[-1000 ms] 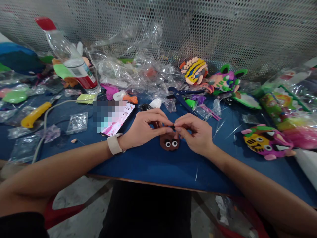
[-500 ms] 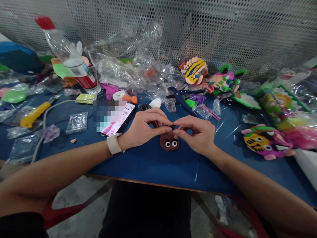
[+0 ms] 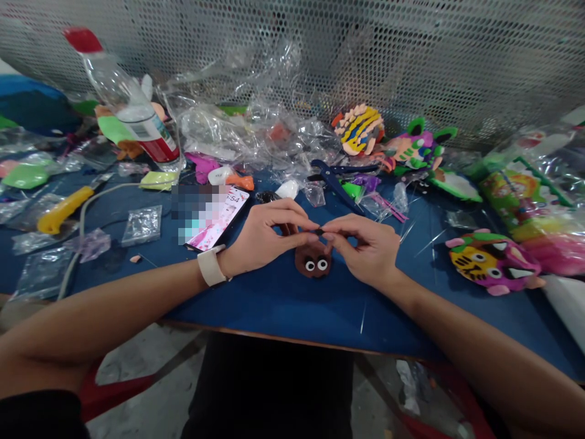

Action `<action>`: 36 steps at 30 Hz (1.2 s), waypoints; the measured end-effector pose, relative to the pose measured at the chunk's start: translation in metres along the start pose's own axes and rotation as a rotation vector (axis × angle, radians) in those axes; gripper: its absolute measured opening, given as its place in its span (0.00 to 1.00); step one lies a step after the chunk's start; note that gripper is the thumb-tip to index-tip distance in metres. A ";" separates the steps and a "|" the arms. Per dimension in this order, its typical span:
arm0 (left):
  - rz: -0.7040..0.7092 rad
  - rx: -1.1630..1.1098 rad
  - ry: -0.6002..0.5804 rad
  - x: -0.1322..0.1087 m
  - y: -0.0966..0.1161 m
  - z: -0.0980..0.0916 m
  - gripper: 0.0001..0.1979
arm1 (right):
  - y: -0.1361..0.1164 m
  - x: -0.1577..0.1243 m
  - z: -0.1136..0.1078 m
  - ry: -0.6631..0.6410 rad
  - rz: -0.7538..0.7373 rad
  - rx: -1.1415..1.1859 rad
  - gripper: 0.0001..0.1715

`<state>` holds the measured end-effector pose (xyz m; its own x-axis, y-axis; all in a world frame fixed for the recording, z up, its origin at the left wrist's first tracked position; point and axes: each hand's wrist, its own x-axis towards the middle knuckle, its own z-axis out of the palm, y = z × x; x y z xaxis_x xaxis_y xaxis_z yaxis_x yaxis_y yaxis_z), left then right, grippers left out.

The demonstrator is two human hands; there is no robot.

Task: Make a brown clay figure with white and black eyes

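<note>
A small dark piece, seemingly black clay (image 3: 320, 231), is pinched between my two hands. My left hand (image 3: 274, 235), with a pale band at its wrist, has thumb and forefinger closed on the piece's left end. From the other side, my right hand (image 3: 365, 244) grips it with thumb and fingertips. Just below the fingertips, a brown clay face (image 3: 307, 261) with two round white-and-black eyes lies on the blue table (image 3: 283, 311). My fingers partly cover its upper edge.
A phone (image 3: 219, 216) lies beside my left hand. Behind are blue-handled pliers (image 3: 340, 183), clear plastic bags (image 3: 247, 131) and a red-capped bottle (image 3: 132, 110). A yellow cutter (image 3: 64, 210) lies at left. To the right sits a purple-and-yellow clay mask (image 3: 493, 262).
My right thumb and fingers have shifted very slightly to the right, showing more of the dark piece. The brown face has stayed in place.
</note>
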<state>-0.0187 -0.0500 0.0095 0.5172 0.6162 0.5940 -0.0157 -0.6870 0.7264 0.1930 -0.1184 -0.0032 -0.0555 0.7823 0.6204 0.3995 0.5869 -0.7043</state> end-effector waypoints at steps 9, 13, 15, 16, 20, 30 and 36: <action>0.113 0.065 0.029 -0.001 -0.001 0.000 0.04 | 0.001 0.001 0.000 -0.002 -0.073 -0.021 0.08; 0.185 0.102 0.000 -0.001 -0.002 -0.001 0.04 | 0.001 0.001 0.000 0.000 -0.097 -0.047 0.06; 0.205 0.126 0.000 -0.001 -0.003 -0.002 0.04 | 0.000 0.001 0.000 -0.008 -0.085 -0.049 0.05; 0.211 0.138 0.003 -0.001 -0.002 -0.002 0.04 | 0.000 0.001 0.000 -0.012 -0.077 -0.044 0.05; 0.208 0.166 0.037 0.000 -0.001 -0.001 0.03 | 0.001 0.002 0.000 -0.012 -0.036 -0.029 0.04; 0.135 0.121 0.017 -0.001 -0.004 0.000 0.04 | 0.004 0.003 -0.001 -0.001 -0.125 -0.038 0.08; 0.127 0.052 -0.063 0.000 -0.004 -0.001 0.04 | 0.006 0.004 -0.002 0.023 -0.203 -0.090 0.11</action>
<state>-0.0193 -0.0475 0.0067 0.5666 0.4987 0.6559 -0.0412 -0.7779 0.6270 0.1970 -0.1124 -0.0045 -0.1223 0.6442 0.7550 0.4621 0.7102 -0.5312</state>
